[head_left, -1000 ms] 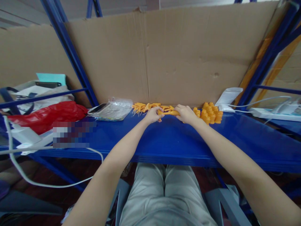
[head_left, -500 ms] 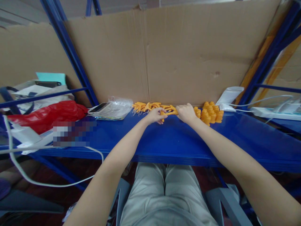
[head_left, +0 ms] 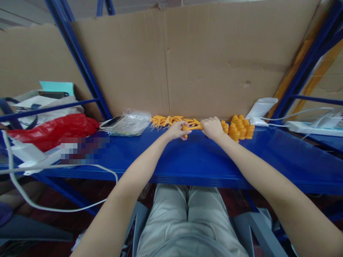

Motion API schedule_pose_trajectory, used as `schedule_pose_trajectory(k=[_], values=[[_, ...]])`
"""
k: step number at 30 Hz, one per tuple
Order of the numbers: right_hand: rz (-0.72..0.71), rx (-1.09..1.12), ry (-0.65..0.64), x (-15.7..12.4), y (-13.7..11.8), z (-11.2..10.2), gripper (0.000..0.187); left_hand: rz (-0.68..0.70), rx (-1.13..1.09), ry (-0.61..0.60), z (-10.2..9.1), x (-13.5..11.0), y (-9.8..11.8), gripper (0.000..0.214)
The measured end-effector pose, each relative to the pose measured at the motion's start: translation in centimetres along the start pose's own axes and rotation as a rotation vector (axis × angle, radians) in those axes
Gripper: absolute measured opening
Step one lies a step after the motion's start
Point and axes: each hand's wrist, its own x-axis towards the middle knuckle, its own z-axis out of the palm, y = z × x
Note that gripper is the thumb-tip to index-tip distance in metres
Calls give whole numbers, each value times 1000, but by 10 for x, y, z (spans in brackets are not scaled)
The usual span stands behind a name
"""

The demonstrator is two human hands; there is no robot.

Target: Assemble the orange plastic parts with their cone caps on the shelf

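At the back of the blue tabletop (head_left: 187, 166), near the foot of the cardboard (head_left: 214, 64), an orange piece (head_left: 195, 127) spans the gap between two bare hands. The left hand (head_left: 177, 130) has thumb and fingers pinched on its near-left end; the right hand (head_left: 212, 127) curls at the other end, its fingertips hidden, so I cannot tell how tightly it presses, or whether it is turning or only steadying. Against a second ago, the right hand has rolled, showing more of its back and knuckles, and sits a touch nearer the cardboard, while the left has kept its place; since half a second ago almost nothing has shifted. I judge from this that the piece remains in work between the hands, not yet let go. Just beyond the left hand lies the pile of orange parts (head_left: 171, 120), with small metal coils (head_left: 158, 127) at its left; beside the right hand stands the cluster of orange knobby pieces (head_left: 241, 129).
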Motion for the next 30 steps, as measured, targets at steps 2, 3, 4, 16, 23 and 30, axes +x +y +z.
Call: schedule_pose_trajectory(k=[2, 3, 4, 16, 23, 30], values=[[-4, -18, 7, 0, -1, 0, 31, 7, -1, -14, -1, 1, -2, 29], [-9, -30, 12, 1, -2, 0, 32, 9, 2, -18, -1, 1, -3, 28], [-14, -43, 15, 1, -3, 0, 32, 7, 8, -18, -1, 2, -4, 29], [-23, -61, -62, 1, -6, -1, 36, 67, 116, 53, 2, 2, 0, 27], [-21, -79, -80, -2, -3, -8, 35, 142, 316, 119, 6, 3, 1, 25], [-20, -84, -145, -2, 5, -10, 32, 359, 604, 236, 12, -5, 8, 24]])
